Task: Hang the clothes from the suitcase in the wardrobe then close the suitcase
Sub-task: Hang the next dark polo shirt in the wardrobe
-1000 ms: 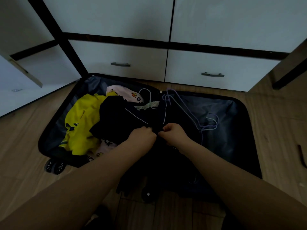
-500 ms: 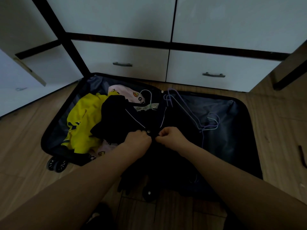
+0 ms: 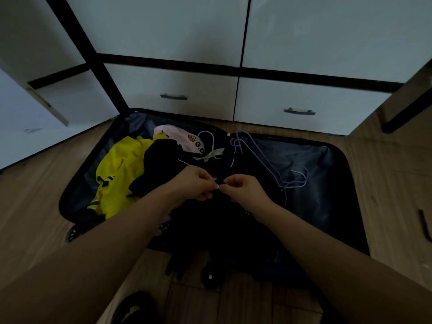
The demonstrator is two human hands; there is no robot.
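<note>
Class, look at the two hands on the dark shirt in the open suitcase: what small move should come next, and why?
Probably finish fastening that button. Both the left hand and the right hand pinch the front edges of the dark white-piped shirt, fingertips nearly meeting at a small pale button. The shirt lies on the open black suitcase, apparently with a thin wire hanger at its collar.

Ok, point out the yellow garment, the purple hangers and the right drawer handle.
yellow garment (image 3: 119,169), head view, middle of the fabric
purple hangers (image 3: 295,181), head view, hooked ends
right drawer handle (image 3: 299,111), head view, bar's middle
</note>
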